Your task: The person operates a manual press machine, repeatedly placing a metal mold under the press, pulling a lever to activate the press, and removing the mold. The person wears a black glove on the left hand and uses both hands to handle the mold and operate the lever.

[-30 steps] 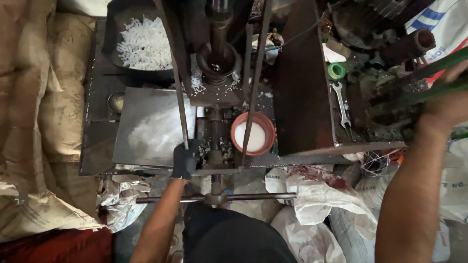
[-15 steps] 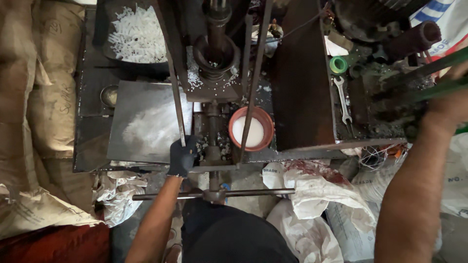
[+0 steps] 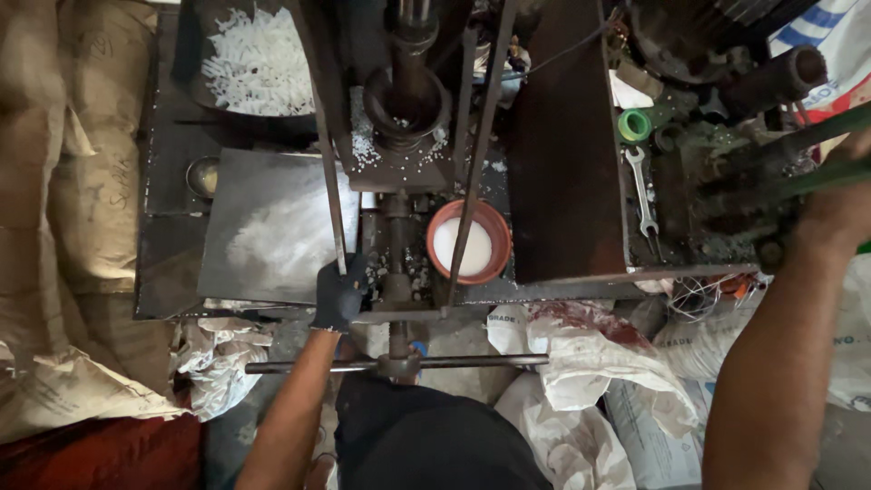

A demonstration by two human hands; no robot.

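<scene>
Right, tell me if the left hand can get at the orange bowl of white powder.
Probably yes: the gloved left hand rests beside the orange bowl, though the central shaft and a slanted rod stand between them.

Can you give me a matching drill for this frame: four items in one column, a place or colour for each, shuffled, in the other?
Items:
1. bowl of white powder
2. spanner
3. roll of tape
4. white pellets

Descriptions:
A. green, at the machine's right side
B. heaped in the dark tray at top left
C. orange-red rim, right of the central shaft
D. bare metal, lying lengthwise just below the green roll

Pairs: 1-C, 2-D, 3-A, 4-B

Hands: the gloved left hand grips a thin upright rod; the right hand rests on a green lever.
</scene>
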